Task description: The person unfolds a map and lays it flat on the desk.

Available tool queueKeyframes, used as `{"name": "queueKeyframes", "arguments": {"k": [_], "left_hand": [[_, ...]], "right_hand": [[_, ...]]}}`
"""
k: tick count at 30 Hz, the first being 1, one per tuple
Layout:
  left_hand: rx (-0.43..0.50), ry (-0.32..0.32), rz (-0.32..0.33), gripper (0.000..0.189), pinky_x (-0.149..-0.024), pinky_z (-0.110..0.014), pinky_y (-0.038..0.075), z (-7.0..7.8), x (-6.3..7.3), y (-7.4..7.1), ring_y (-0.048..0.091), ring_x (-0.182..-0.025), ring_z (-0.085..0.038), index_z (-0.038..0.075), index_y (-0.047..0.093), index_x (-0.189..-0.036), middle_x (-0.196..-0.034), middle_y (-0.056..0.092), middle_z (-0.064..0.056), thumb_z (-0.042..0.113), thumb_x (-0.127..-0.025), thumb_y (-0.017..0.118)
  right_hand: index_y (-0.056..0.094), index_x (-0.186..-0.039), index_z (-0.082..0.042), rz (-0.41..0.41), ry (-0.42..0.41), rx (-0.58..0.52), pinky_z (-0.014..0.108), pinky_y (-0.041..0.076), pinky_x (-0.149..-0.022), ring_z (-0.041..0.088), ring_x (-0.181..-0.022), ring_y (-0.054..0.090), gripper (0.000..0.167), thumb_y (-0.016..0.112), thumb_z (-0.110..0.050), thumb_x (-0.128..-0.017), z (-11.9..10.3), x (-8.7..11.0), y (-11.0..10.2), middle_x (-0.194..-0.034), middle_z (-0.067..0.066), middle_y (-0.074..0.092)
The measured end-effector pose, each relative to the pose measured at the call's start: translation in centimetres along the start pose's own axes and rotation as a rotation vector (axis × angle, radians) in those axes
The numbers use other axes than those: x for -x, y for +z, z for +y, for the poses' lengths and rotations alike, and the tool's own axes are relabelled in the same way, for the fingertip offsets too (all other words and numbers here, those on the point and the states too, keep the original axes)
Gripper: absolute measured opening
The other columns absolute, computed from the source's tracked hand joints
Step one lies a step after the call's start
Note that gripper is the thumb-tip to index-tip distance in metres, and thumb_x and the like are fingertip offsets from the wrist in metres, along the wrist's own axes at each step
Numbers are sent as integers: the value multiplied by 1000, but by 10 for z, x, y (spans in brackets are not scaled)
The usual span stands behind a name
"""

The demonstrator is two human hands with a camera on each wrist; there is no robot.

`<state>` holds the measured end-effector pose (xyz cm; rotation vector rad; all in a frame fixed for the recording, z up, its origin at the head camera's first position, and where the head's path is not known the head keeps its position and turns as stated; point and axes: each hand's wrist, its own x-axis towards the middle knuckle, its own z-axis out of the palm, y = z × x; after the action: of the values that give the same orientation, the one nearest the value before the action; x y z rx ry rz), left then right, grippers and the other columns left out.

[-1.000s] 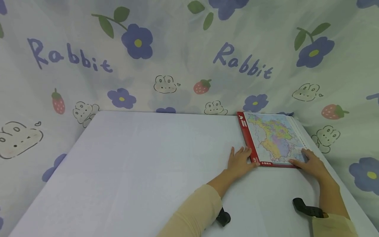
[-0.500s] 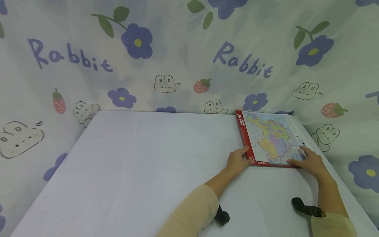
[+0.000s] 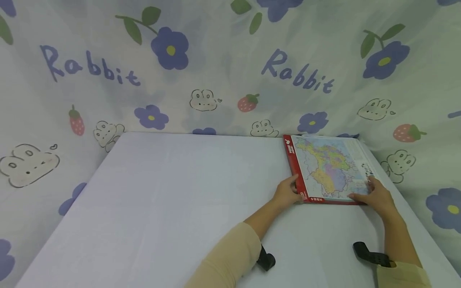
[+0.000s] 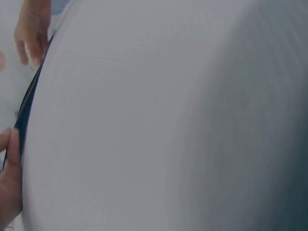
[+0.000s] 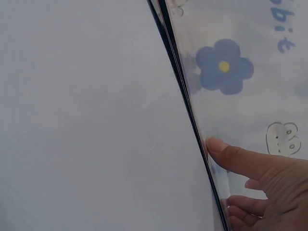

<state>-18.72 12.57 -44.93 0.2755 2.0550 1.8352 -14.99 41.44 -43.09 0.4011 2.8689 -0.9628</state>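
Head view has the red-edged map (image 3: 329,168) at the far right corner of the white desk (image 3: 162,192). The left hand (image 3: 286,193) grips its left side near the front, the right hand (image 3: 379,200) its front right corner; set well apart, they probably balance something wide and thin. Whether its front edge is raised, I cannot tell.

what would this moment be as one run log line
left hand: grips left edge | right hand: grips near-right corner | map-printed item: map face up, right side of white table
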Motion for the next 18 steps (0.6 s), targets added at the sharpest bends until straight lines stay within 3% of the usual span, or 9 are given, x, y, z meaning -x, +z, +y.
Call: {"name": "queueKeyframes", "arguments": {"k": [3, 6, 8, 13, 18], "left_hand": [[58, -55, -67, 88, -69, -28, 57, 2, -1, -1, 65, -88, -17, 10, 35, -146, -115, 63, -12, -19, -70, 68], [73, -78, -101, 95, -75, -31, 57, 3, -2, -2, 64, -98, -22, 11, 30, -149, -127, 56, -14, -22, -67, 65], [95, -84, -114, 95, -81, -32, 55, 3, -2, -2, 62, -106, -24, 12, 27, -150, -134, 52, -15, -22, -68, 64], [148, -67, -74, 86, -95, -33, 49, 2, 1, -4, 54, -121, -24, 11, 28, -149, -141, 48, -11, -10, -76, 68], [181, -29, -6, 75, -94, -32, 49, -2, 2, -8, 56, -119, -22, 7, 34, -146, -136, 52, -13, -2, -81, 70]], "right_hand": [[5, -146, 10, -3, -17, 8, 75, 9, -99, 59, -129, 19, 109, 74, -43, -79, -1, 1, 2, -142, 41, 18], [6, -146, 11, -17, -31, 11, 76, 11, -98, 60, -128, 20, 107, 73, -41, -81, -2, 2, 3, -141, 42, 19], [6, -145, 11, -17, -37, 23, 74, 18, -98, 60, -127, 22, 106, 73, -40, -81, -2, 3, 3, -141, 43, 20], [10, -144, 13, -6, -49, 17, 70, 28, -96, 60, -124, 26, 105, 74, -39, -80, -6, 4, 6, -138, 45, 24], [10, -145, 13, -17, -61, -15, 69, 29, -97, 60, -125, 25, 104, 74, -40, -80, -11, 5, 9, -139, 44, 22]]}}
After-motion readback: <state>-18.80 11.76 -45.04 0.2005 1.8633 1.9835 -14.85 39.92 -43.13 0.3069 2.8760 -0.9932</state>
